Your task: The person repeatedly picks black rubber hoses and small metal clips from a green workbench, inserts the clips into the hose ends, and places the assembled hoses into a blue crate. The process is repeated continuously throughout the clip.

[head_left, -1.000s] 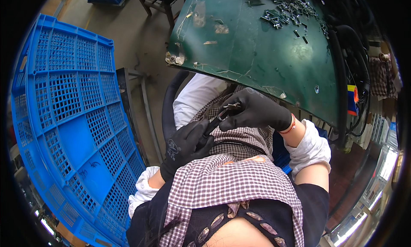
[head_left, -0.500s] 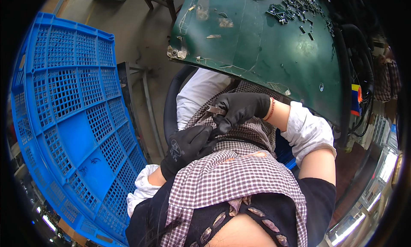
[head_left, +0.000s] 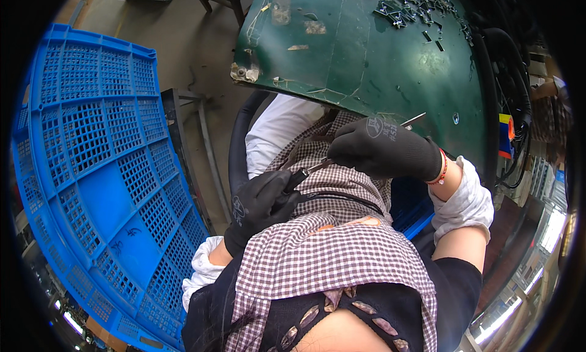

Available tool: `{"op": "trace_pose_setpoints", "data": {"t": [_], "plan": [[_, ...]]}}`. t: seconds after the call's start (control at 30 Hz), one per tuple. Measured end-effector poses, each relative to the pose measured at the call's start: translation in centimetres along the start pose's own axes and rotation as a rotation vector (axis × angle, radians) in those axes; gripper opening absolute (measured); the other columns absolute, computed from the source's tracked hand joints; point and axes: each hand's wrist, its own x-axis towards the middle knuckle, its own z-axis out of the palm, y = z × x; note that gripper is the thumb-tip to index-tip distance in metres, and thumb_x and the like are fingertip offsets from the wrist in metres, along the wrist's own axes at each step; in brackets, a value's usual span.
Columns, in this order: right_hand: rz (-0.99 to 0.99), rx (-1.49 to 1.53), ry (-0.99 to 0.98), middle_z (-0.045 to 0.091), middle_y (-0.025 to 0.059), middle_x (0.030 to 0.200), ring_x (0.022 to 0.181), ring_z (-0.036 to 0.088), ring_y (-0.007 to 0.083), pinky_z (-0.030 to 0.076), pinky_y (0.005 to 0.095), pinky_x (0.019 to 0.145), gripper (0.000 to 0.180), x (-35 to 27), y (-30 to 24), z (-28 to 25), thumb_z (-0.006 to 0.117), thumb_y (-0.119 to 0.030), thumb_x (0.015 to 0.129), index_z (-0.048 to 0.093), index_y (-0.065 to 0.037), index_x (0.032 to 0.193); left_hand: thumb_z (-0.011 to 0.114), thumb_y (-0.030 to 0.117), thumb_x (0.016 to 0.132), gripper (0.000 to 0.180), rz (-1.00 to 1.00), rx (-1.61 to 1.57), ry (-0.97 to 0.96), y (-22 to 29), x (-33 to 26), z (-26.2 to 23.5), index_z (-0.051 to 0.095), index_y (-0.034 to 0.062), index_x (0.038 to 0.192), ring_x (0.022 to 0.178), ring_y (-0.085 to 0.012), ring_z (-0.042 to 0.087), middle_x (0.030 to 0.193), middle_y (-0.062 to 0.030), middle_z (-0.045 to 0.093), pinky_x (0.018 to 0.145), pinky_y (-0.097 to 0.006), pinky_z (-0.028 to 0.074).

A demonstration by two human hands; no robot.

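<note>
My left hand (head_left: 259, 202), in a black glove, is closed round the black handle (head_left: 298, 178) of a slim tool over my lap. From the handle a metal shaft (head_left: 320, 166) runs up to my right hand (head_left: 386, 147), also black-gloved and closed, back upward. Beyond its knuckles sticks out a thin, pale metal strip (head_left: 414, 120), close to the near edge of the green table. The right fingers hide where shaft and strip end, so I cannot tell whether they are one piece. A checked apron (head_left: 329, 248) covers my lap below the hands.
The green table (head_left: 348, 65) reaches ahead, with small dark metal clips (head_left: 421, 10) heaped toward its far right. A large blue mesh crate (head_left: 110, 190) stands at my left beside a metal frame (head_left: 204, 144). Black cables (head_left: 506, 77) hang along the table's right side.
My right hand has moved right and turned over, away from my left. The gap between them now shows the black handle and shaft. The metal strip now protrudes past the right knuckles.
</note>
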Motion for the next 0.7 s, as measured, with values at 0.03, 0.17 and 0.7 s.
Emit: {"op": "trace_pose_setpoints", "data": {"t": [0.03, 0.17, 0.7], "plan": [[-0.019, -0.022, -0.004, 0.064, 0.0137, 0.088, 0.081, 0.064, 0.0319, 0.05, 0.0402, 0.069, 0.021, 0.0, 0.1, 0.1, 0.066, -0.003, 0.079, 0.064, -0.002, 0.1, 0.082, 0.012, 0.071, 0.049, -0.019, 0.006, -0.003, 0.1, -0.1, 0.0, 0.061, -0.0035, 0.112, 0.087, -0.0334, 0.07, 0.101, -0.0212, 0.067, 0.072, -0.039, 0.058], [-0.027, -0.134, -0.063, 0.064, 0.0119, 0.087, 0.079, 0.065, 0.0321, 0.051, 0.0403, 0.066, 0.017, 0.2, 0.1, 0.3, 0.067, -0.005, 0.078, 0.063, -0.003, 0.095, 0.082, 0.012, 0.07, 0.05, 0.038, -0.011, 0.024, -0.1, -0.1, 0.4, 0.062, -0.0023, 0.113, 0.084, -0.0325, 0.07, 0.1, -0.02, 0.068, 0.072, -0.038, 0.058], [0.178, -0.236, 0.356, 0.066, 0.0119, 0.083, 0.077, 0.066, 0.0312, 0.052, 0.0382, 0.068, 0.012, -1.9, -1.1, -5.2, 0.07, -0.015, 0.08, 0.07, -0.007, 0.088, 0.073, 0.003, 0.078, 0.035, -0.412, 0.126, 0.282, -0.2, -0.4, -3.5, 0.067, 0.0021, 0.112, 0.086, -0.0266, 0.066, 0.098, -0.0147, 0.067, 0.077, -0.036, 0.053]]}}
